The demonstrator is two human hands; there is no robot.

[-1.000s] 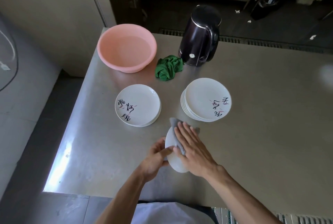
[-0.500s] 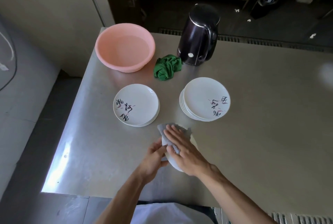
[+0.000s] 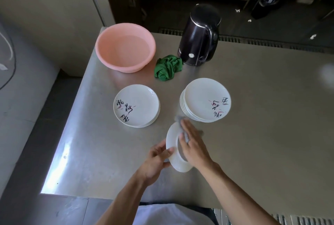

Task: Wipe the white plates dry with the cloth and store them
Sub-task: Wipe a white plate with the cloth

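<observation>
A white plate (image 3: 173,145) stands tilted on edge above the table's near middle. My left hand (image 3: 157,159) grips its left rim with thumb and fingers. My right hand (image 3: 193,145) presses a grey cloth (image 3: 180,121) flat against the plate's inner face, fingers straight. Part of the cloth is hidden under that hand. A short stack of white plates with black writing (image 3: 136,105) lies to the left. A taller stack of the same plates (image 3: 206,99) lies to the right.
A pink basin (image 3: 125,46) holding water sits at the steel table's (image 3: 262,134) far left corner. A crumpled green cloth (image 3: 168,67) lies beside a black electric kettle (image 3: 200,35). The table's left edge drops to the floor.
The plate has turned more upright, showing its rim. My right hand with the cloth has slid across its face from the left part toward the right.
</observation>
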